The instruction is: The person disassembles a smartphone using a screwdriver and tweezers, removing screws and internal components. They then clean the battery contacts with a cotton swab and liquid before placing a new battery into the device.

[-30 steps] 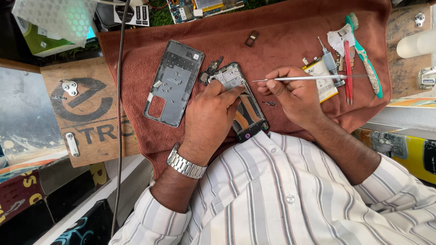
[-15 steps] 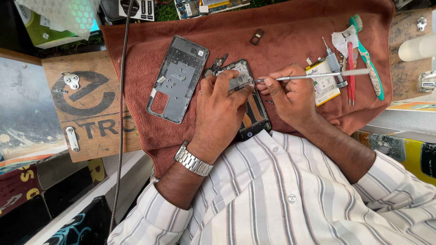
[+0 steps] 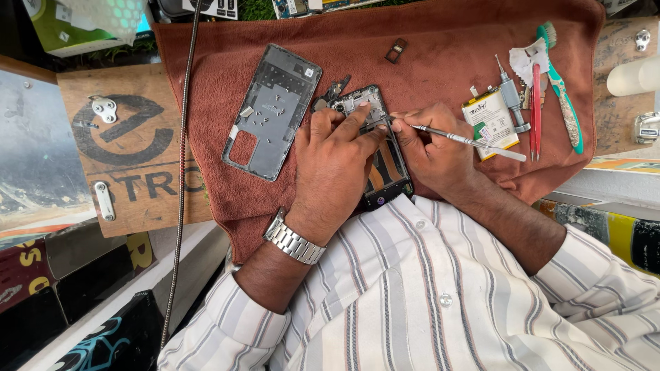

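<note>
An opened black phone [image 3: 392, 175] lies on a reddish-brown towel [image 3: 440, 48], its inner parts facing up. My left hand [image 3: 337, 165], with a metal watch on the wrist, lies over the phone and presses it down, fingers on its upper part. My right hand [image 3: 433, 154] pinches a thin metal tool [image 3: 467, 142], whose tip touches the top right of the phone beside my left fingertips. Much of the phone is hidden under my left hand.
A grey back cover [image 3: 271, 110] with loose screws lies left of the phone. To the right are a battery [image 3: 489, 117], a grey screwdriver [image 3: 512, 99], a red tool [image 3: 535, 103] and a green toothbrush [image 3: 564, 89]. A cable [image 3: 184, 158] crosses a wooden board [image 3: 130, 151].
My right hand has drawn closer to the phone, bringing the tool's tip onto its upper edge. My left hand has stayed on the phone, fingers shifted slightly.
</note>
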